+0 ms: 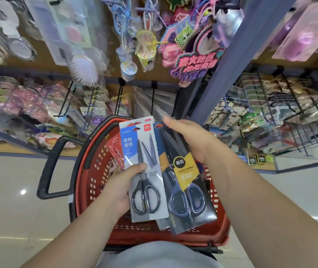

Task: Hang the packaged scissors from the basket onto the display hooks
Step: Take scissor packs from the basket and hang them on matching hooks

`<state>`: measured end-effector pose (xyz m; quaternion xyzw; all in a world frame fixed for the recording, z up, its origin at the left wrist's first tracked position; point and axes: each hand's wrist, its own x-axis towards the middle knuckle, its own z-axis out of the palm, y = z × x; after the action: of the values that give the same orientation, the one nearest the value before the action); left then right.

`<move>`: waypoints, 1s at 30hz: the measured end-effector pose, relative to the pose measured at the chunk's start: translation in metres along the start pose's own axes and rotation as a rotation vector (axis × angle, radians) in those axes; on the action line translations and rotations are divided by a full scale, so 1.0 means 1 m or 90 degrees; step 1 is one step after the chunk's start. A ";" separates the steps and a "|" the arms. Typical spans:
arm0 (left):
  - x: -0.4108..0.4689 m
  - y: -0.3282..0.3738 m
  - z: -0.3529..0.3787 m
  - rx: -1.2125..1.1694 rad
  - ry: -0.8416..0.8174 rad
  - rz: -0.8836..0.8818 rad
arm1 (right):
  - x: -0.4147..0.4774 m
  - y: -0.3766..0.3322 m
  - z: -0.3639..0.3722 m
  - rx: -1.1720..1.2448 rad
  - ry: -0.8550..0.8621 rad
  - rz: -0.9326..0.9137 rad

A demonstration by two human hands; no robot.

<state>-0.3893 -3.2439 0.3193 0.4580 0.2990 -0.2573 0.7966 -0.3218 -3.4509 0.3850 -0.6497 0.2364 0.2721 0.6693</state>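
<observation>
Scissors packs fill both hands, held over the basket. The left hand (121,182) pinches the white and blue pack (144,171) low on its left edge, with the thumb pressed on the front just above the handle loops. The right hand (189,138) is wrapped over the upper right side of the dark pack (189,190), which overlaps the first pack's right edge.

Both look like flat, stiff card under glossy plastic. They are probably light but slick, and heavier at the handle end. A firm pinch on the card's edge below the hang slot at the top should steady each one and leave the slot free.

Beneath is the red basket (88,171), with another red pack (115,149) inside it. Beyond it, black display hooks (119,93) stick out from crowded shelving, well apart from both hands.
</observation>
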 end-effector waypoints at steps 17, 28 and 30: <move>-0.037 0.067 -0.008 -0.163 -0.049 0.140 | -0.060 -0.027 0.032 0.007 -0.005 -0.257; -0.062 0.157 -0.088 -0.227 -0.079 0.140 | -0.059 -0.073 0.170 -0.126 -0.079 -0.298; -0.062 0.184 -0.119 -0.232 -0.096 0.152 | -0.054 -0.082 0.207 -0.097 -0.055 -0.304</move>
<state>-0.3347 -3.0475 0.4220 0.3185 0.2236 -0.1365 0.9110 -0.3141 -3.2483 0.4913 -0.7232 0.0260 0.1506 0.6735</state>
